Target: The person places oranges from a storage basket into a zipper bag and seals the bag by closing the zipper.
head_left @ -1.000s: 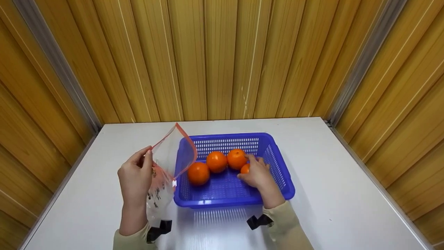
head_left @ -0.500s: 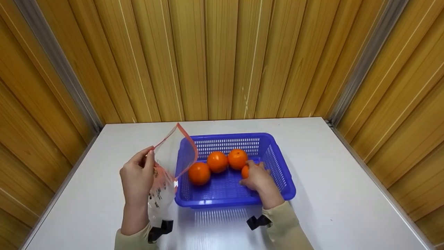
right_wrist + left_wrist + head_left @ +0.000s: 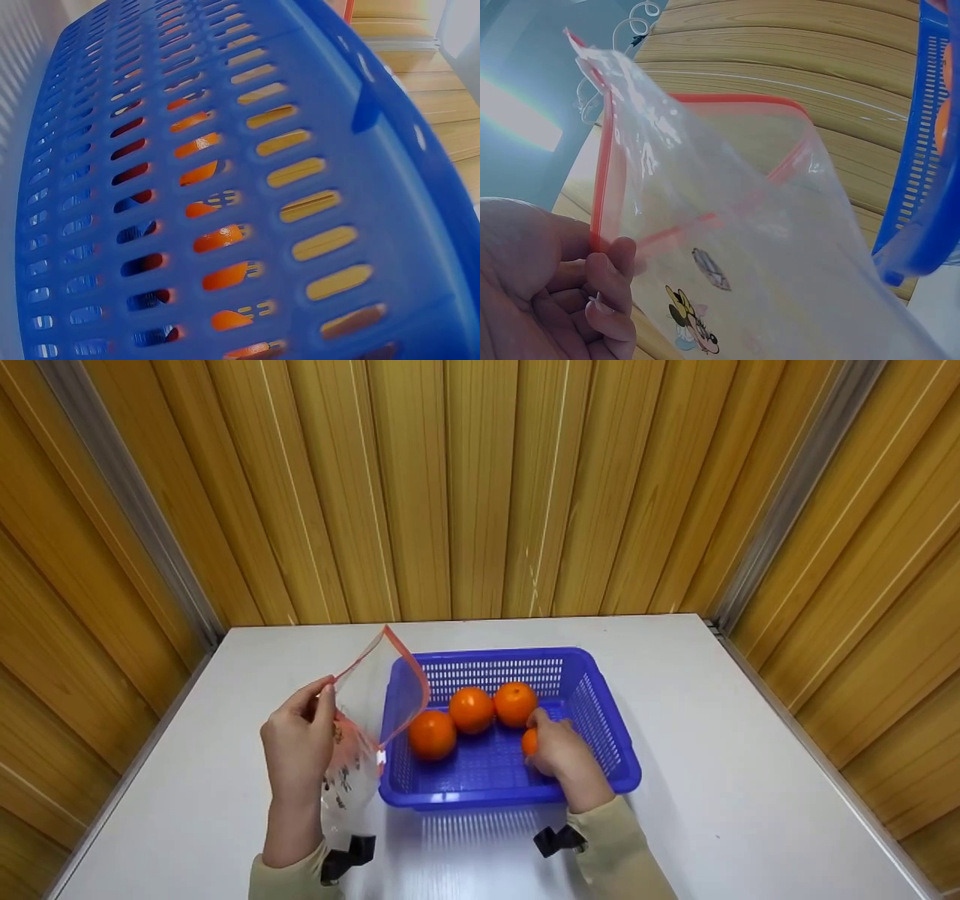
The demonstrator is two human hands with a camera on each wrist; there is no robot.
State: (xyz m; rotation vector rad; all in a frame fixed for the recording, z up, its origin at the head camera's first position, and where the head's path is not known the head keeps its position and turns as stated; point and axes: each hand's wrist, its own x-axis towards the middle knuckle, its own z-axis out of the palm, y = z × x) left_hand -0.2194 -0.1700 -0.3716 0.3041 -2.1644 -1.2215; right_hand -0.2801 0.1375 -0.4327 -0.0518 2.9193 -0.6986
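Note:
My left hand [image 3: 300, 742] pinches the red-edged rim of a clear zip bag [image 3: 765, 247] between thumb and fingers. The bag's mouth gapes beside the left end of a blue plastic basket [image 3: 480, 799], and cartoon prints show on its side. Inside the basket, at its right part, my right hand [image 3: 559, 746] grips an orange [image 3: 529, 742], mostly hidden under the fingers. Three other oranges lie in the basket: one at the left [image 3: 432, 735], a middle orange [image 3: 471, 710] and a back orange [image 3: 515, 704]. The basket's slotted wall [image 3: 247, 165] hides the right hand in the right wrist view.
The basket stands on a white table [image 3: 750, 780], with wood-patterned panels [image 3: 480, 495] behind and at both sides. Beyond the bag, a white cable [image 3: 641, 22] shows in the left wrist view.
The right hand's fingers have closed around the rightmost orange, which has shifted slightly toward the front of the basket. The left hand and the bag have stayed nearly still.

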